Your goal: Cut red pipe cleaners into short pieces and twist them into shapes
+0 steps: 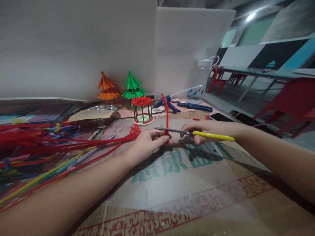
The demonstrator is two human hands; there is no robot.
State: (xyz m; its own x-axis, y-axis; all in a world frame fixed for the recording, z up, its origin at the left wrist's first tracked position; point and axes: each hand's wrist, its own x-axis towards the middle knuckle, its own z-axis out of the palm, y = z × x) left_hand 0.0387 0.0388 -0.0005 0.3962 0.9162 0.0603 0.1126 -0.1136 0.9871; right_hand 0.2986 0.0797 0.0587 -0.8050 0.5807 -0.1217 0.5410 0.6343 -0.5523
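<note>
My left hand (145, 144) pinches a red pipe cleaner (166, 113) that stands upright above the cardboard. My right hand (206, 129) grips yellow-handled scissors (197, 133), and their blades reach left across the lower part of the pipe cleaner. A small red lantern frame (142, 110) made of pipe cleaners stands just behind my hands.
A heap of red and coloured pipe cleaners (36, 141) lies at the left. Orange (107, 87) and green (133, 86) paper trees, a blue glue gun (167, 102), blue pliers (195, 107) and a plastic bottle (200, 80) line the back. Phones (222, 117) lie at the right. Printed cardboard (184, 190) covers the table.
</note>
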